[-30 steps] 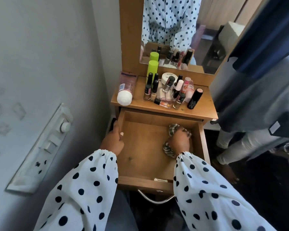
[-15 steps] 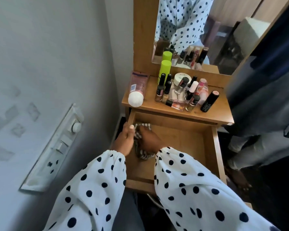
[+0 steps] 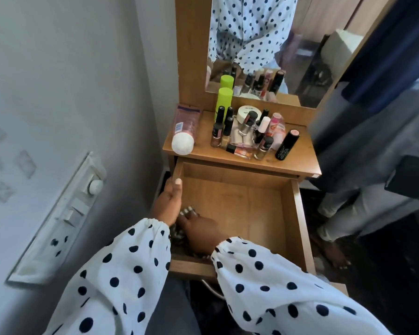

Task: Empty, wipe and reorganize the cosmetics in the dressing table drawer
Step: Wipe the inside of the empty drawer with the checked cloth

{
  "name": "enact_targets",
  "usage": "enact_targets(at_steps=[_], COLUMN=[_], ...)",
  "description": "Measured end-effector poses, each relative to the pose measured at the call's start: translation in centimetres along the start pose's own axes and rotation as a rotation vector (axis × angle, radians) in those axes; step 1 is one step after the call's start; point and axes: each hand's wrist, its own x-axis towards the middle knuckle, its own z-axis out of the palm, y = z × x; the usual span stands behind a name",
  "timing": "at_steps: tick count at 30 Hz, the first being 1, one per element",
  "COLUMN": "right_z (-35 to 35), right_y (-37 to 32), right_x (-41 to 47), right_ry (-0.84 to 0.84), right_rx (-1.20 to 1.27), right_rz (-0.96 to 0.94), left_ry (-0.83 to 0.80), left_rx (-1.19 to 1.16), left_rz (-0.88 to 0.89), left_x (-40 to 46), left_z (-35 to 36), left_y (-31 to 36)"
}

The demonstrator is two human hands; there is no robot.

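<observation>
The wooden drawer [image 3: 298, 213] is pulled out and holds no cosmetics. My left hand [image 3: 171, 201] grips its left wall, thumb over the rim. My right hand [image 3: 200, 234] presses a checked cloth [image 3: 188, 211] against the drawer floor in the near left corner; most of the cloth is hidden under the hand. The cosmetics stand on the dressing table top [image 3: 298, 165]: a pink tube [image 3: 185, 130] with a white cap lying at the left, a lime green bottle [image 3: 224, 99], several nail polish bottles [image 3: 218, 130], a white jar [image 3: 246, 112] and a black tube [image 3: 287, 145].
A mirror [image 3: 300, 44] rises behind the tabletop. The wall with a white switch panel [image 3: 65, 213] is close on the left. Another person's legs and bare foot [image 3: 334, 255] stand right of the drawer. A metal drawer handle [image 3: 211, 290] sticks out at the front.
My right hand has dragged the cloth from the drawer's right side to the far left, then back toward the near left corner. My left hand stays on the left wall.
</observation>
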Motion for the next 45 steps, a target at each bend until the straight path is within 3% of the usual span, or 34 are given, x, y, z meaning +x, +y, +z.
enact_targets(at_steps=[14,24,33,38,42,45], right_z=[-0.5,-2.0,-2.6,-2.9,-3.8,-3.5], right_y=[2.7,7.5,14.2,13.1,12.8,11.1], right_x=[7.4,3.5,-4.2,-4.3,-5.2,-5.4], right_ry=[0.343,0.241,0.275,0.144,-0.137,-0.232], right_rx=[0.064,0.104,0.029,0.144,0.229,0.265], right_rz=[0.364,0.426,0.734,0.820,0.703,0.590], left_ry=[0.015,0.067,0.045,0.041,0.027,0.020], left_rx=[-0.059,0.008,0.076,0.129,0.145,0.120], left_rz=[0.103,0.145,0.153,0.138,0.126,0.096], left_x=[0.7,1.0,0.8,0.3,0.3,0.4], left_z=[0.5,0.3,0.0,0.1,0.2,0.2], left_y=[-0.4,-0.4,-0.3,-0.4,-0.8,-0.8])
